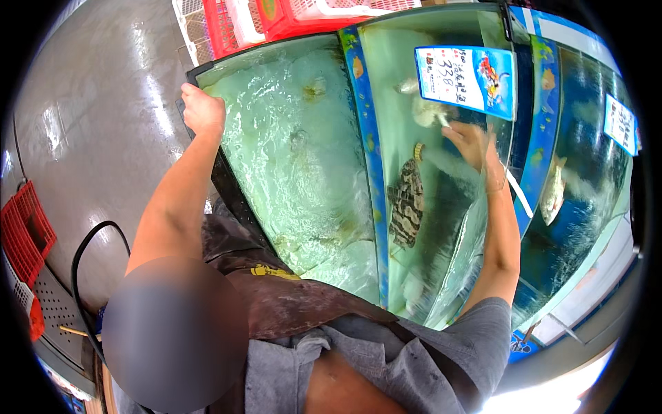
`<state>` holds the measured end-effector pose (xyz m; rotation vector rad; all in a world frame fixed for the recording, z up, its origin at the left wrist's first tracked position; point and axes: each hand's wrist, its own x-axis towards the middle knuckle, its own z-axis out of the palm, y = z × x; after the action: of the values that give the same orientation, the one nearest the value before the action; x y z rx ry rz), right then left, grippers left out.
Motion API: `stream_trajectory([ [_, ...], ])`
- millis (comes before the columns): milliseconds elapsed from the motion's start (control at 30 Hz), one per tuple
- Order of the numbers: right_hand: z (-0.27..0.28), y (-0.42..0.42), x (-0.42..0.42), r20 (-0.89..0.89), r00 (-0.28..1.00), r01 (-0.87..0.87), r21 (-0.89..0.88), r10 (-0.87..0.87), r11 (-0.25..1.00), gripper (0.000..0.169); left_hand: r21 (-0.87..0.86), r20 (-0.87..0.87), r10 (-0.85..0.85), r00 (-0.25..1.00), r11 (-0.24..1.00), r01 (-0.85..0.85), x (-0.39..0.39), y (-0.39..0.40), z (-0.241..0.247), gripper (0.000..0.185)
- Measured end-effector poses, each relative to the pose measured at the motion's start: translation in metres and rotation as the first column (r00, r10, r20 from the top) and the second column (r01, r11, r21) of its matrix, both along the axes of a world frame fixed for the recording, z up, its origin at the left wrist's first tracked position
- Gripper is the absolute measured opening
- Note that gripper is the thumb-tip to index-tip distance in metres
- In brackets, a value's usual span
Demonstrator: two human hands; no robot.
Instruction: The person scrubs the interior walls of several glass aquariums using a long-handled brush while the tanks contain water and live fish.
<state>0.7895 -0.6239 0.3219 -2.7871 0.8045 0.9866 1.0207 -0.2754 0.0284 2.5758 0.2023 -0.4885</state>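
My left hand [202, 111] is closed on the dark rim of a glass fish tank [234, 178], at its far left corner. Down inside the middle tank reaches my right arm; my right hand [468, 142] pinches a thin white tube [520, 194] by its end, beside a pale, blurred round thing [428, 111] in the water. A blotched brown and cream fish [408, 207] lies close to the blue printed strip [370, 139], below a small yellow ribbed object [419, 151]. A price sign [465, 80] bearing writing hangs over my right hand.
Red and white plastic baskets [300, 20] stand beyond the tanks. A silvery fish [553, 194] is in the right tank, with a second sign [620, 124]. Red baskets [28, 227], a perforated metal surface [62, 310] and a black hose [77, 259] are at the left, beside the wet floor [103, 129].
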Motion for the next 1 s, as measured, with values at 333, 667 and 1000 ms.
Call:
stream_trajectory([
  [333,-0.087,-0.013,0.009,0.067,0.994,-0.092,0.152,0.082,0.984,0.034,0.019,0.03,-0.013,0.999,1.0,0.012,0.001,-0.003,-0.009,0.04],
  [667,-0.015,0.006,0.033,0.229,0.915,-0.325,-0.068,0.331,0.943,0.027,0.007,-0.004,0.002,1.0,1.0,-0.002,0.002,-0.002,-0.003,0.036],
  [1000,-0.059,-0.03,0.038,0.313,0.865,-0.377,-0.114,0.393,0.919,0.032,-0.016,-0.014,0.018,1.0,1.0,-0.019,0.003,-0.002,-0.005,0.036],
])
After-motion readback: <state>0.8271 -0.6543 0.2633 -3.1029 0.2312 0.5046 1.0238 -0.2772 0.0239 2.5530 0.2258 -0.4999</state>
